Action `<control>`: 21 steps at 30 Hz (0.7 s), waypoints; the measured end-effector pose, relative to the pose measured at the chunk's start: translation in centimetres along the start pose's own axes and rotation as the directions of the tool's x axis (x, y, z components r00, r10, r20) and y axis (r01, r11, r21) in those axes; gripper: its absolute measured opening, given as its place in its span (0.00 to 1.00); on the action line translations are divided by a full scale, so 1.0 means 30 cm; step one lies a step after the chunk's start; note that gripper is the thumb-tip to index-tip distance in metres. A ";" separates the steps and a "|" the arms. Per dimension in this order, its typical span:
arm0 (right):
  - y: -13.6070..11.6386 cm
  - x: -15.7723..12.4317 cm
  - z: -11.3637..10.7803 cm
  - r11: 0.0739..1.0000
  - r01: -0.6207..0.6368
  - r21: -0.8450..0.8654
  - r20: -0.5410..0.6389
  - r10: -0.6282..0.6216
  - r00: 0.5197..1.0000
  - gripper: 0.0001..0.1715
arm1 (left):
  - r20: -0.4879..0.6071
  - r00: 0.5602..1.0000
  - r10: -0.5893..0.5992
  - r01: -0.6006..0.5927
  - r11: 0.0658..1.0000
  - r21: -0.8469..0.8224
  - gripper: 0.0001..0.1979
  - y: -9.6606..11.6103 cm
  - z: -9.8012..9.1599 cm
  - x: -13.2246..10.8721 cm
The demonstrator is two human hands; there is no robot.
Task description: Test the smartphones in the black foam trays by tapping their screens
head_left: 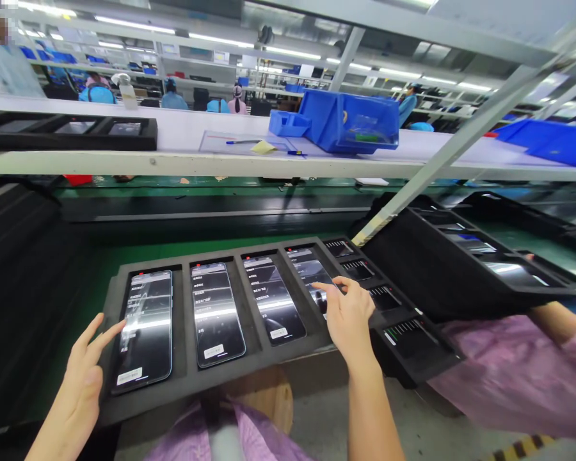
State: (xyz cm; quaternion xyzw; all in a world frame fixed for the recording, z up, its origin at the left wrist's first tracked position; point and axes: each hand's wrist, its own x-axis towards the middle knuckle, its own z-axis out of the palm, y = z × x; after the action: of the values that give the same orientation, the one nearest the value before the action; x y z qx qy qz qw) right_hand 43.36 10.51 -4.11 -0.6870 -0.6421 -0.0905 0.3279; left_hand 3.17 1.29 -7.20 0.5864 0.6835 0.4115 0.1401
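A black foam tray lies in front of me, with several phones in a row of slots. Their lit screens show a dark list menu, and a small white label sits near the lower end of most. My left hand is open at the tray's left end, its index fingertip at the edge of the leftmost phone. Over the rightmost phone, my right hand stretches out its index finger onto the screen, the other fingers loosely bent and holding nothing. Between them rest two middle phones.
Another foam tray of phones adjoins on the right, near a co-worker's pink sleeve. Black trays stand at left. A slanted metal post and a shelf with blue bins rise beyond the green belt.
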 end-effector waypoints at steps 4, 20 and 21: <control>0.011 0.102 0.016 0.992 0.098 0.081 0.127 -0.108 0.986 0.30 | 0.071 0.998 -0.001 -0.001 1.000 0.023 0.21 0.077 -0.027 0.083; 0.062 0.218 0.084 0.983 0.177 0.051 0.238 -0.184 0.954 0.27 | 0.033 0.999 -0.031 0.028 0.996 0.080 0.21 0.094 0.018 0.182; 0.063 0.220 0.086 0.983 0.178 0.048 0.243 -0.184 0.952 0.26 | 0.041 0.998 -0.041 0.038 0.997 0.074 0.21 0.093 0.019 0.181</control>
State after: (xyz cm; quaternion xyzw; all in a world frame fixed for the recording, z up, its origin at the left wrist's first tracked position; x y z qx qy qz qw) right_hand 45.42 17.47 -3.11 -0.6269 -0.7392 -0.0261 0.2447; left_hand 3.99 6.44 -3.95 0.5862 0.7063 0.3709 0.1412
